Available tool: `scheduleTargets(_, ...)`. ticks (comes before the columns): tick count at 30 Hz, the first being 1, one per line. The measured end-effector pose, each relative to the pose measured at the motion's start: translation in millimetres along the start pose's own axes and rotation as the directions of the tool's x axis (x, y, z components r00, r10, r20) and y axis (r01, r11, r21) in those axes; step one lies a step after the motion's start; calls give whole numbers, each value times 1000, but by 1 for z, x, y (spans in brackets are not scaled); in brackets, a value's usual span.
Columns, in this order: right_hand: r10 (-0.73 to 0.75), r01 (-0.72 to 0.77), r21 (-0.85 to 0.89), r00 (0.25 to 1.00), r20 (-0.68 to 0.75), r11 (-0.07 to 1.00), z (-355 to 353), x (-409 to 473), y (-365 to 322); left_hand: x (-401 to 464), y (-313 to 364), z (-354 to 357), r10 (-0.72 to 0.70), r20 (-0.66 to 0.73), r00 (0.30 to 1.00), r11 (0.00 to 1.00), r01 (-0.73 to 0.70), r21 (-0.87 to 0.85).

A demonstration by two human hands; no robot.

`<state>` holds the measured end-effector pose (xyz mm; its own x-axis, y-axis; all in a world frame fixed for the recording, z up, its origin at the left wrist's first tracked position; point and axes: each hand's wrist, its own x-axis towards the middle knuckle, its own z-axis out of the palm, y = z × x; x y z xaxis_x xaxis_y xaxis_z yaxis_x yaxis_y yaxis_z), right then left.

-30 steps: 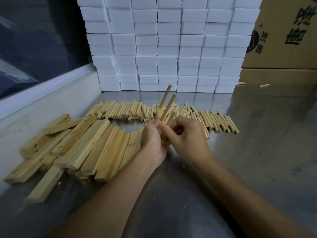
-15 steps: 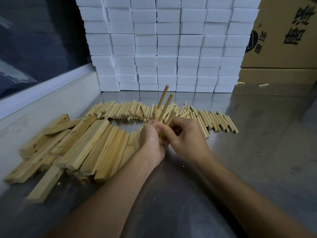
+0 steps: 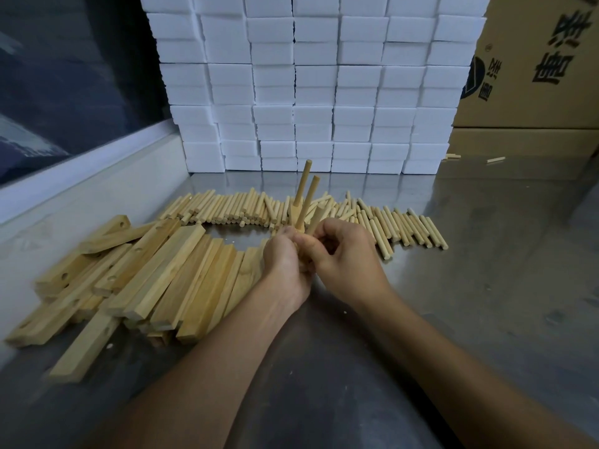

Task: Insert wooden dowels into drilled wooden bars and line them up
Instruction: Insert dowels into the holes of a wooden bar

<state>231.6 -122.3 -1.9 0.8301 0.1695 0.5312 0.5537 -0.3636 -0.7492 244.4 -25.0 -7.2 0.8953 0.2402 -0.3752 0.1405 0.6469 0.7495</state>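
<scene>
Above the counter my left hand grips a bar carrying two upright dowels; my right hand pinches a third dowel beside them.

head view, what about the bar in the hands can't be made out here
- Bar in the head view: mostly covered by the left hand and right hand; its length and holes are hidden.
- Third dowel: lower end behind the right hand's fingers, so whether it is seated cannot be told.
</scene>
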Motion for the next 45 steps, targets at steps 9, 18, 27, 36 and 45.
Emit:
scheduleTargets(9, -47, 45, -34, 998, -42, 998, 2, -7, 4, -2, 1, 0, -32, 22, 999, 999, 32, -32)
scheduleTargets(18, 63, -64, -165, 998, -16, 984, 1, -13, 10, -8, 2, 4, -44, 35, 998, 999, 45, -22)
scheduleTargets(27, 93, -95, -200, 996, -19, 975, -2, -13, 3, -11, 2, 5, -26, 89, 996, 999, 29, -24)
scheduleTargets(36, 139, -153, -213, 987, -82, 965, -16, -4, 15, -6, 1, 4, -8, 167, 986, 1000, 10, -10)
scheduleTargets(45, 95, -116, -201, 990, -109, 973, -25, 0, 30, 0, -3, 5, 51, 185, 982, 991, -26, -134)
